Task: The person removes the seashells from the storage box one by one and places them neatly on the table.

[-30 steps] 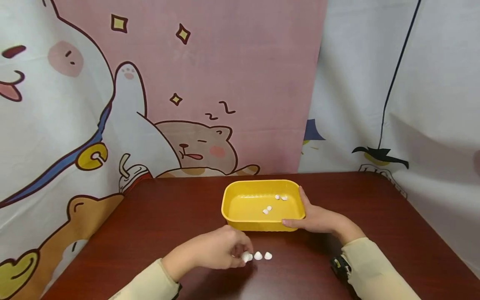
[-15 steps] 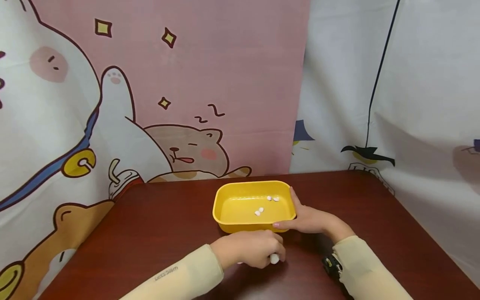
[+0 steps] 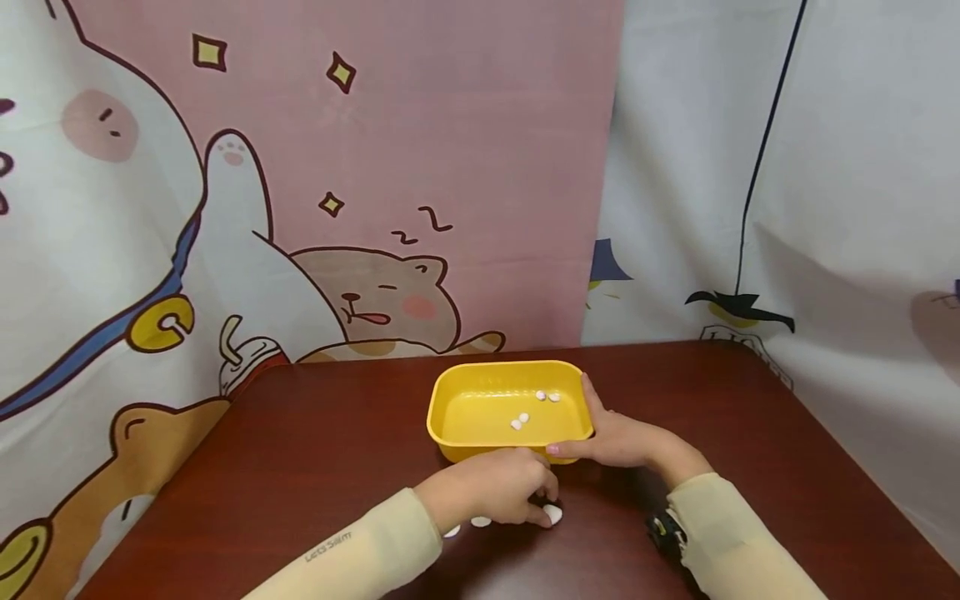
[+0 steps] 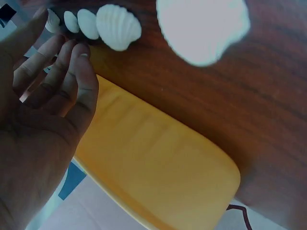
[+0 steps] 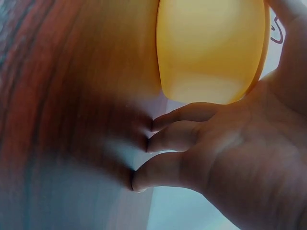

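Observation:
Several white seashells (image 4: 118, 27) lie in a row on the table in front of a yellow plastic tub (image 3: 480, 454). My left hand (image 3: 495, 485) is over the row. Its thumb touches the shell (image 3: 553, 514) at the right end, while the other fingers stand apart from it. The hand and forearm hide part of the row in the head view. My right hand (image 3: 618, 437) rests spread at the tub's near right corner, thumb along the front wall; in the right wrist view several fingertips (image 5: 139, 184) reach the table.
Inside the tub lie several small white pieces (image 3: 521, 421), in two pairs. The dark red wooden table (image 3: 330, 433) ends at a cloth backdrop (image 3: 525, 167) printed with cartoon animals.
My left hand has moved right along the row, carrying a shell. Its fingers have since loosened, leaving the shell at the right end. The right hand stays at the tub; the head view shifted slightly.

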A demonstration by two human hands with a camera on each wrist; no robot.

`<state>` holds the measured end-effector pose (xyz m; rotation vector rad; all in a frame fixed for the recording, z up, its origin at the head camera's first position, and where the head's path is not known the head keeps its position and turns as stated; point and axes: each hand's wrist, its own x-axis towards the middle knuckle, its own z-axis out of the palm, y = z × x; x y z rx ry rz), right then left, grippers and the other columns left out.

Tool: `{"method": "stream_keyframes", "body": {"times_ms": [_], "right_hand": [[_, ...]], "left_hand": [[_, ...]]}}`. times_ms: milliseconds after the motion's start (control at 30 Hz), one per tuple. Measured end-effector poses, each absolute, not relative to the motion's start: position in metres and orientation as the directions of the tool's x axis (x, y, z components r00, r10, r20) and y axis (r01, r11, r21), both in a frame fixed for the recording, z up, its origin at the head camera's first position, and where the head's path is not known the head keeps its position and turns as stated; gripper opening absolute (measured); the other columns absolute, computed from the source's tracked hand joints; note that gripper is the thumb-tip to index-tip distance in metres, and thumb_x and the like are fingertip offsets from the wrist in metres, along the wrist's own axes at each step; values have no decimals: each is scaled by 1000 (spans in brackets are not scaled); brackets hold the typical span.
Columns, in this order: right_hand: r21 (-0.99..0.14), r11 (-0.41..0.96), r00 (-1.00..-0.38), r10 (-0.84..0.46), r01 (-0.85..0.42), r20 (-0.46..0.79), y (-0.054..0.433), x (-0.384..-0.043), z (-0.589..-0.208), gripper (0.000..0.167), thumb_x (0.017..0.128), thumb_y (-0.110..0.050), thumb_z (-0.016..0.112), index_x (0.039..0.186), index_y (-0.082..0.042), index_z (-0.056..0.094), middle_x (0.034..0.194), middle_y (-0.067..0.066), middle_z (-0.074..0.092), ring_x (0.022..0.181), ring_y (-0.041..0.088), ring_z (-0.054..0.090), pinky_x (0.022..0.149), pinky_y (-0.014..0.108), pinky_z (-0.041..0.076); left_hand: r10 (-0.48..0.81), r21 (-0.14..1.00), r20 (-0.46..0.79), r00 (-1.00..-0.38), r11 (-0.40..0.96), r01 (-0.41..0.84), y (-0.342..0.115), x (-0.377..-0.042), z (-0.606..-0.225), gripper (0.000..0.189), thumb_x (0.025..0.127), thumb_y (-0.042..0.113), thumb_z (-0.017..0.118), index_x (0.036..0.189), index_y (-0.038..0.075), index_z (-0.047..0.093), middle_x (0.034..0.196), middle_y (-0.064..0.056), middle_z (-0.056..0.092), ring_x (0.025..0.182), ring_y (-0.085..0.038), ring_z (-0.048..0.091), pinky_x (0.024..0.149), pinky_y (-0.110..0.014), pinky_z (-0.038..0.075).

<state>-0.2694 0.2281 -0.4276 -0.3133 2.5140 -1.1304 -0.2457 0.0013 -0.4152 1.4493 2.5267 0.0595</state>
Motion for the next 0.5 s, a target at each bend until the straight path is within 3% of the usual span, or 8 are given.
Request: {"method": "stream_keyframes", "body": {"times_ms": [200,367,500], "right_hand": [[-754,655,-907,-347,-53,-238,228,-268,-433,141,86,-63,81,166,-11,-22,150,23,54,124,29,58,117,62,40],[-745,665,-906,-345,-52,-245,230,-268,-430,141,87,-63,80,166,-12,-24,154,27,51,129,32,57,117,62,40],[-709,702,-904,-344,-70,-252,230,-269,-425,143,87,-65,78,165,-8,-26,155,32,49,130,35,58,116,65,41]], "left_hand": [[871,218,-192,-453,488,845,3,-247,-421,13,95,27,82,107,22,81,85,13,66,75,3,56,72,-10,47],[880,268,-195,-432,472,840,2,-249,-413,15,98,25,79,112,20,81,84,13,68,70,5,57,72,-8,47],[895,473,-149,-421,438,765,-5,-258,-389,18,101,22,75,117,15,80,89,10,74,71,3,64,74,-11,53]]}}
